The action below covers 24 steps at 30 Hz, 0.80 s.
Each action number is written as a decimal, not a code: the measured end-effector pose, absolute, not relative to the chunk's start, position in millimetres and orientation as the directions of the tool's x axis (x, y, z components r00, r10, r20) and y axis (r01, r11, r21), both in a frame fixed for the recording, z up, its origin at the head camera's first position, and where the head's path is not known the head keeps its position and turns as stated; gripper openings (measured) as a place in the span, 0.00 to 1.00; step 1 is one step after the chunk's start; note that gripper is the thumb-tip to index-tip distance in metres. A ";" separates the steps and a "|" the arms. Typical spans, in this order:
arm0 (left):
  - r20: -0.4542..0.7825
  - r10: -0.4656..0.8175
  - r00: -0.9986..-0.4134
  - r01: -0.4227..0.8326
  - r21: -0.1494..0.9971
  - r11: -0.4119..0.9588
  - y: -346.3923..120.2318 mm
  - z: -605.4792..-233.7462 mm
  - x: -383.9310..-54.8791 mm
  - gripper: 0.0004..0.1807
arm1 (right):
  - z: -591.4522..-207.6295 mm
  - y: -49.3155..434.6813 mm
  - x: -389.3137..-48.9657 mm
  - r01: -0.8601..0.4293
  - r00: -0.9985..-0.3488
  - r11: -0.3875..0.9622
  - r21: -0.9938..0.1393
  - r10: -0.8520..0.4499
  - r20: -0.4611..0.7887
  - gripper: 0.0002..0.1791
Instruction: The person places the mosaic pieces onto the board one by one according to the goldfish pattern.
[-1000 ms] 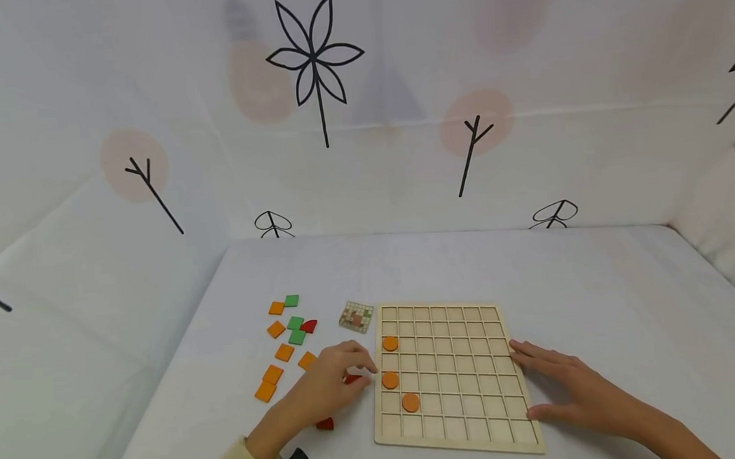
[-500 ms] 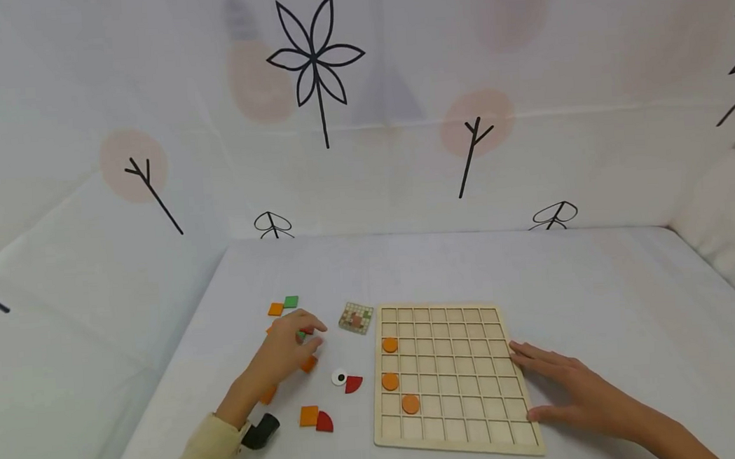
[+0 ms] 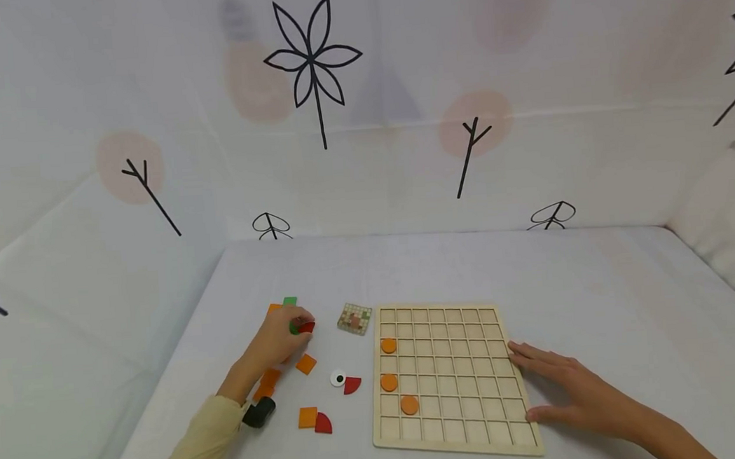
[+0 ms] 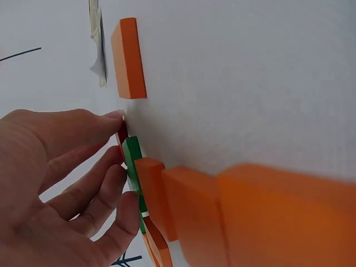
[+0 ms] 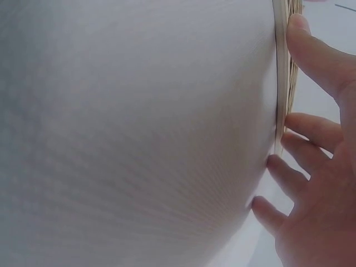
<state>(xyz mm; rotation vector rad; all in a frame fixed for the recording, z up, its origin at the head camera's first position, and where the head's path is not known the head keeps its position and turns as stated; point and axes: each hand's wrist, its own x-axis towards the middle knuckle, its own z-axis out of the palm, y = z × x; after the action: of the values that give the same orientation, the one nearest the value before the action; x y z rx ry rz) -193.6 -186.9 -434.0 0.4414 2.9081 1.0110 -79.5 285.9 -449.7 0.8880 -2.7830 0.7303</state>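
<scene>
My left hand (image 3: 277, 338) curls its thumb and fingers around a red quarter-circle tile (image 3: 307, 327) at the left of the table. In the left wrist view, the thumb and a fingertip meet the edges of this red tile (image 4: 122, 133), right beside a green tile (image 4: 132, 158). Parts of the tiles under the hand are hidden. My right hand (image 3: 569, 385) rests with extended fingers along the right edge of the wooden grid board (image 3: 458, 364). Its thumb touches the board's edge (image 5: 282, 72) in the right wrist view.
Three orange discs (image 3: 389, 382) sit in cells at the board's left. A small patterned card stack (image 3: 355, 319) lies behind. Between left hand and board lie an eye disc (image 3: 338, 379), a red quarter-circle (image 3: 353, 385), and orange squares (image 3: 306, 364).
My left hand has moved from the board's left edge back to the far left tiles, and its fingers have closed on the red quarter-circle tile. My right hand has stayed put.
</scene>
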 end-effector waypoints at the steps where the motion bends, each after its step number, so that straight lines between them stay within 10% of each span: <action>1: 0.056 0.277 -0.959 0.252 0.612 0.750 -186.5 -434.4 -194.6 0.10 | -449.5 285.8 -79.4 -0.574 -0.818 0.710 -0.408 -0.512 0.261 0.41; 24: 0.171 0.326 -0.930 0.359 0.622 0.696 -149.4 -416.5 -184.3 0.11 | -452.3 286.9 -79.5 -0.583 -0.813 0.706 -0.404 -0.514 0.275 0.41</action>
<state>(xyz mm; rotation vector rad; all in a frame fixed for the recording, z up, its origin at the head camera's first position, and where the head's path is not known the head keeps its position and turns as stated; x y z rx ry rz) -184.3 -149.4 -416.5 0.5929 2.9366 1.0936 -79.5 286.9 -452.3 0.8949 -2.7684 0.7282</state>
